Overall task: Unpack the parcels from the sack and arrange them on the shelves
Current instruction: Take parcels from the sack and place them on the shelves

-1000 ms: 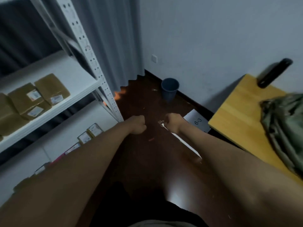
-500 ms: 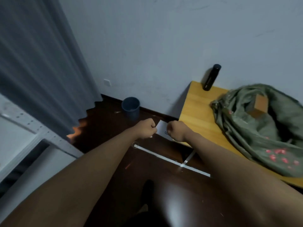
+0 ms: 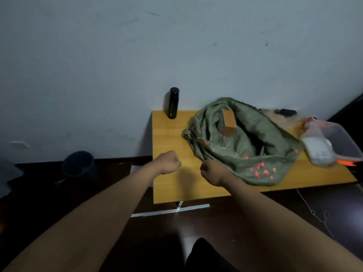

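A green sack with red print lies open on a wooden table. One brown cardboard parcel sticks up from its mouth. My left hand is a closed fist over the table's left part and holds nothing. My right hand is also a fist, just left of the sack's near edge, empty and not touching it as far as I can tell. The shelves are out of view.
A black bottle stands at the table's back left by the wall. A clear plastic bin with a white and orange item sits at the right. A dark bucket is on the floor at left. White tape marks the dark floor.
My view has swung right, away from the shelf and onto the table and sack. Both fists stayed closed and now hover over the table, near the sack.
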